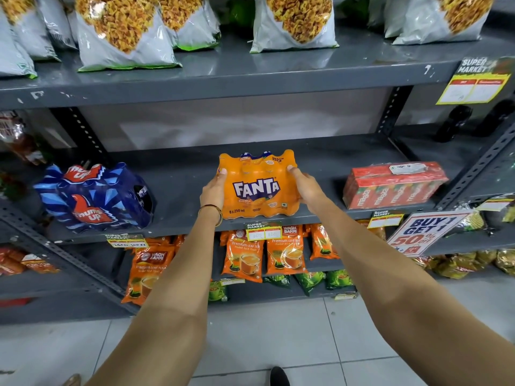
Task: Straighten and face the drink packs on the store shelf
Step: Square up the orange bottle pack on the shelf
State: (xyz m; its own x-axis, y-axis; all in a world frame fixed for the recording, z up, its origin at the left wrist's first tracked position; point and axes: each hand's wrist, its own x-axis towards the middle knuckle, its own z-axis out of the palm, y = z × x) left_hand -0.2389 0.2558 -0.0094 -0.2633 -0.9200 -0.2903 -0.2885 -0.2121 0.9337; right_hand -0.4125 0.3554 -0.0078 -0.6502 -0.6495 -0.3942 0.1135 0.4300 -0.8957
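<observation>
An orange Fanta pack [257, 185] stands at the front edge of the grey middle shelf [181, 179], its logo facing me. My left hand [213, 192] grips its left side and my right hand [305, 185] grips its right side, fingers wrapped over the upper corners. To the left lies a blue Thums Up pack [97, 197], tilted and turned askew. To the right sits a red Maaza pack [393, 185], angled slightly with its long side forward.
Snack bags [125, 32] line the upper shelf. Orange tea pouches [242, 254] fill the lower shelf. Price tags [263, 232] hang on the shelf lip, and a promo sign [423, 235] sticks out at the right. Dark bottles [454, 123] stand at the far right.
</observation>
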